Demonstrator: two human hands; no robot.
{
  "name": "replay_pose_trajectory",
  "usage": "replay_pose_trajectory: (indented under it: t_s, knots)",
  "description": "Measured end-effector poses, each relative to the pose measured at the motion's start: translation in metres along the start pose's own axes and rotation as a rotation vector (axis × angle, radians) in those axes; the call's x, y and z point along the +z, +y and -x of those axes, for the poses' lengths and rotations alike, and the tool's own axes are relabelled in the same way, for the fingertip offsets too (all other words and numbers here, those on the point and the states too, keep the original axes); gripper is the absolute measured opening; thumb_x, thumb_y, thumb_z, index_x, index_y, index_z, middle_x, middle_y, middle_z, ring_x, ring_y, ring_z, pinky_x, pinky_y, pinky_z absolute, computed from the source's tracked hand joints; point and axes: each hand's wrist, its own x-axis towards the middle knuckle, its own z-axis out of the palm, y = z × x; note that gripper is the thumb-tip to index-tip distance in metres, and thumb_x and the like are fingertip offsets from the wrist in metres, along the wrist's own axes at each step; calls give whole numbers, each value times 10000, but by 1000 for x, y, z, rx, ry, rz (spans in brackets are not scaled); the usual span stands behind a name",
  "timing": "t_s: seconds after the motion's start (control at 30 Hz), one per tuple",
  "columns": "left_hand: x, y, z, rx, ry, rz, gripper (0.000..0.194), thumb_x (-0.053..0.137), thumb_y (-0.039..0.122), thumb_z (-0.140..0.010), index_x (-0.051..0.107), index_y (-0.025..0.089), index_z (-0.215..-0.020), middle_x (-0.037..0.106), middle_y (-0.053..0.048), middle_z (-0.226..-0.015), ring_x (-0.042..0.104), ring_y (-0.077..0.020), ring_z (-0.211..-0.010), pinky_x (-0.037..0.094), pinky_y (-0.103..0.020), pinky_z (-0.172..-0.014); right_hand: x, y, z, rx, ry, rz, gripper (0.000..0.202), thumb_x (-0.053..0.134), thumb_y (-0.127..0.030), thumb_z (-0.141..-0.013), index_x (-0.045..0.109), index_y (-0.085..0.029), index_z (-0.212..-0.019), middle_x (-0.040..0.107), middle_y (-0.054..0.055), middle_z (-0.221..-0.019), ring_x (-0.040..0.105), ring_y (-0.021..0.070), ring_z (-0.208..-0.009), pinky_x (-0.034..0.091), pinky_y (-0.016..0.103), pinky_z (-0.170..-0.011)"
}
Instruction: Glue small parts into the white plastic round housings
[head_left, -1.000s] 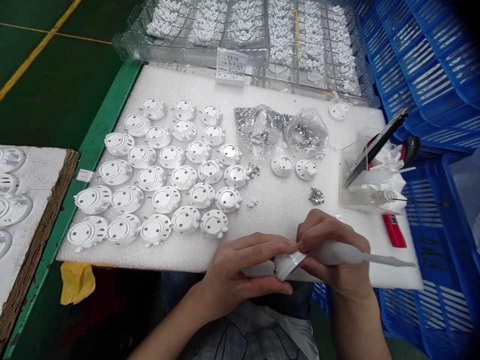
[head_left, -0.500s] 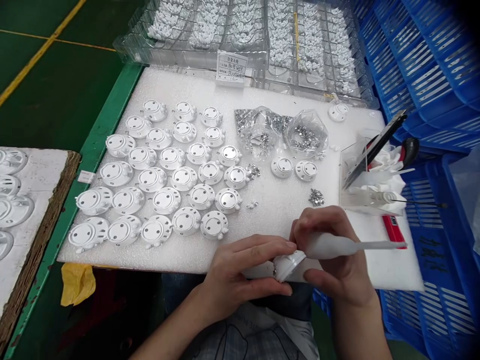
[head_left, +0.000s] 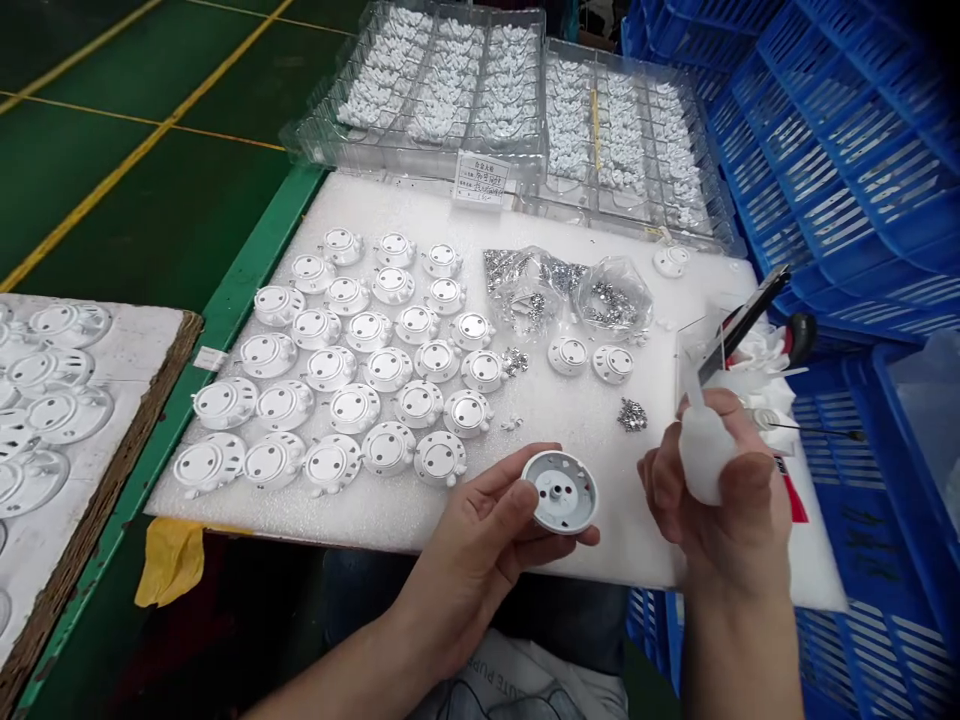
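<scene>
My left hand (head_left: 491,535) grips a round white plastic part (head_left: 564,492) by its rim, its hollow inside facing up with a small central post. To the right, my right hand (head_left: 720,490) is closed around a translucent squeeze bottle (head_left: 705,450) whose thin nozzle points upward. Rows of similar white round parts (head_left: 356,408) rest flat side up on the white foam board (head_left: 480,510). Two more white parts (head_left: 568,355) sit apart, beyond the hands. A small heap of shiny metal pieces (head_left: 632,414) lies between them and my right hand.
Clear bags of metal pieces (head_left: 613,298) lie mid-board. Clear trays (head_left: 450,90) of small white parts stand behind. On the right are a clear holder with tweezers (head_left: 742,325) and blue crates (head_left: 847,150). Another board with white parts (head_left: 71,370) is at left.
My left hand has turned the white part so its hollow side shows. My right hand has moved away to the right, and the bottle's nozzle has swung from pointing right to upward.
</scene>
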Motion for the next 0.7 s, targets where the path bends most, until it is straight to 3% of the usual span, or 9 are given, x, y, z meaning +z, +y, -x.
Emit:
replay_pose_trajectory:
  t_s: [0.13,0.23,0.33,0.47,0.6,0.7]
  knots:
    - [4,-4,3,-46,55,60,339,909,373,-761,793,195,-1026,789,-10,-899,773,-111,-752,603,-146,-720,-2,-7,-14,-46,-7,-20,467,847,-606,-723,562,-250,-822,517,-90,-480,321,63,-322,199,212,-321]
    - [6,-7,3,-41,63,80,306,894,379,-780,797,203,-1011,797,0,-924,775,-102,-774,599,-138,-740,3,-8,-25,-76,48,-101,425,888,-540,-684,634,-222,-807,466,-73,-542,336,63,-421,245,212,-381]
    - [6,-7,1,-43,63,70,293,884,369,-795,796,200,-1017,797,6,-910,776,-100,-772,598,-137,-736,11,-8,-31,-68,113,-148,458,848,-606,-706,675,-199,-823,439,-53,-612,325,70,-471,245,232,-411]
    - [8,-5,-2,-44,79,66,349,900,368,-773,784,190,-1050,791,5,-900,774,-103,-759,601,-145,-734,18,-7,-29,-169,205,-98,602,814,-669,-718,477,-191,-573,311,-65,-549,258,75,-473,227,267,-457]
    - [9,-6,-3,-52,102,52,379,907,379,-761,776,185,-1059,781,3,-881,771,-104,-757,597,-150,-734,19,-4,-25,-214,245,-59,657,800,-625,-746,361,-192,-517,234,-64,-501,229,88,-470,206,281,-470]
    - [6,-10,-2,-5,82,-23,375,888,398,-783,777,207,-1087,782,5,-880,775,-116,-761,599,-165,-747,18,0,-24,-213,242,-60,718,755,-675,-770,314,-189,-478,215,-62,-464,232,86,-455,214,287,-470]
